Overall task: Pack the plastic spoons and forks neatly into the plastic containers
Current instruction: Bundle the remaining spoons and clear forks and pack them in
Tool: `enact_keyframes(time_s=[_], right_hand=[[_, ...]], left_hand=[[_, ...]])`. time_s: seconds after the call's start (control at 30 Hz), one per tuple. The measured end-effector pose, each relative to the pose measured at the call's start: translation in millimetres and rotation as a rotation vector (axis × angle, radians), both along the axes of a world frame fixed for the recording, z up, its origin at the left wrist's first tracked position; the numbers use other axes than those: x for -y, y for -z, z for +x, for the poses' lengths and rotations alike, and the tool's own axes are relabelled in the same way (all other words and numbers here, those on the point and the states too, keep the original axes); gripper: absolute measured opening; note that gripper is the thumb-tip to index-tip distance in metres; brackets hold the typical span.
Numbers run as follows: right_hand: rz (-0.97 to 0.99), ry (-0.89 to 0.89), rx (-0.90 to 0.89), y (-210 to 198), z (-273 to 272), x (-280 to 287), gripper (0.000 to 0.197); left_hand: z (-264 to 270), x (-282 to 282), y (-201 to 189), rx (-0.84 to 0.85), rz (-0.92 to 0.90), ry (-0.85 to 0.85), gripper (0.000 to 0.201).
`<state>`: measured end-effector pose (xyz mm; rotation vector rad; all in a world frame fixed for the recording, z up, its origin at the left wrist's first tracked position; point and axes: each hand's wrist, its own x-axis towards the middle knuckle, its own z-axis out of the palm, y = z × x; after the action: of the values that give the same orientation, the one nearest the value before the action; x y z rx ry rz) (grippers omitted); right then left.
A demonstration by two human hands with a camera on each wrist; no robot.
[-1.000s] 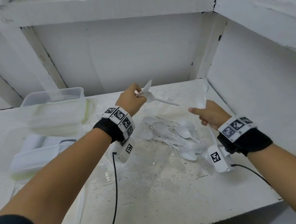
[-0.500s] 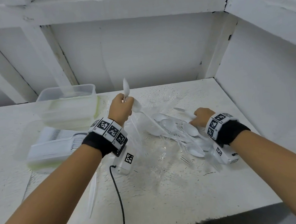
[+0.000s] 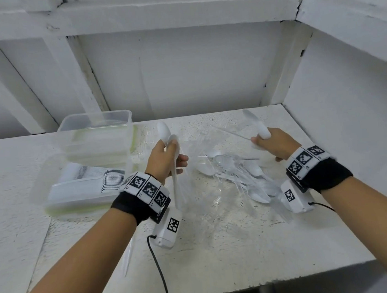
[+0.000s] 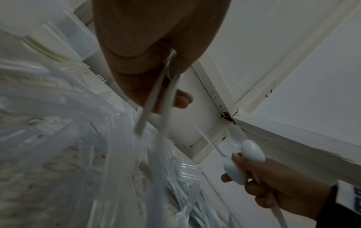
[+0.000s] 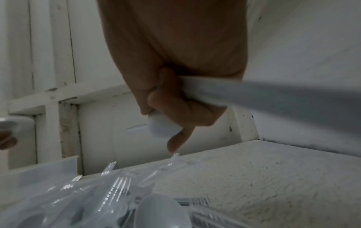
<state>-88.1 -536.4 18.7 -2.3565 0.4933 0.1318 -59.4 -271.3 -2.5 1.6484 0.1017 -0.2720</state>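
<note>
On a speckled white desk (image 3: 222,250), a loose heap of plastic spoons and forks (image 3: 236,177) lies between the two raised hands; the left hand (image 3: 163,161) has its grip closed around two white spoons (image 3: 169,139), bowls up above the fingers and handles hanging down past the wrist, as the left wrist view shows from beneath; the right hand (image 3: 275,143) grasps more white spoons (image 3: 258,125) in its own closed grip, bowls jutting up and leftward from the thumb side, one handle trailing back under the palm in the right wrist view; clear forks (image 5: 117,185) with their tines catching the light lie mixed among the spoons in the heap below that hand; to the left of the heap, a shallow plastic container (image 3: 83,193) holds a neat nested row of white cutlery, and just behind it stands a stack of clear containers (image 3: 98,132); both wrists wear black bands with square coded markers; a black cable (image 3: 160,276) runs from the left wrist unit toward the near edge; white painted boards wall in the back and right side.
</note>
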Motion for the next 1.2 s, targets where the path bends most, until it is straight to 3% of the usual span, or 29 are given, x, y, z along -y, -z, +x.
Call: enact_keyframes(time_s=[0.2, 0.27, 0.4, 0.5, 0.67, 0.8, 1.03, 1.2], right_hand=[[0.129, -0.003, 0.064, -9.8, -24.3, 2.1, 0.018], [0.217, 0.057, 0.082, -9.9, -28.3, 6.3, 0.019], [0.469, 0.136, 0.095, -10.3, -36.8, 17.0, 0.010], [0.540, 0.166, 0.173, -11.8, -40.5, 25.4, 0.008], [0.468, 0.297, 0.388, -21.8, -41.0, 32.4, 0.017], [0.298, 0.239, 0.489, -32.3, -38.9, 28.2, 0.017], [0.134, 0.136, 0.436, -24.1, -29.0, 33.7, 0.010], [0.113, 0.085, 0.389, -12.7, -34.0, 35.5, 0.018]], left_hand=[[-4.9, 15.7, 0.2, 0.017, 0.012, 0.045, 0.031], [-1.8, 25.1, 2.5, 0.066, 0.114, 0.101, 0.032], [4.8, 48.7, 6.2, 0.186, 0.365, 0.229, 0.015], [8.0, 70.3, 8.3, 0.232, 0.486, 0.334, 0.009], [19.9, 111.5, 11.0, 0.275, 0.685, 0.469, 0.009], [25.5, 140.5, 12.9, 0.318, 0.869, 0.630, 0.022], [24.0, 168.5, 20.8, 0.325, 1.187, 0.843, 0.036], [26.4, 166.0, 19.7, 0.357, 1.115, 0.806, 0.025]])
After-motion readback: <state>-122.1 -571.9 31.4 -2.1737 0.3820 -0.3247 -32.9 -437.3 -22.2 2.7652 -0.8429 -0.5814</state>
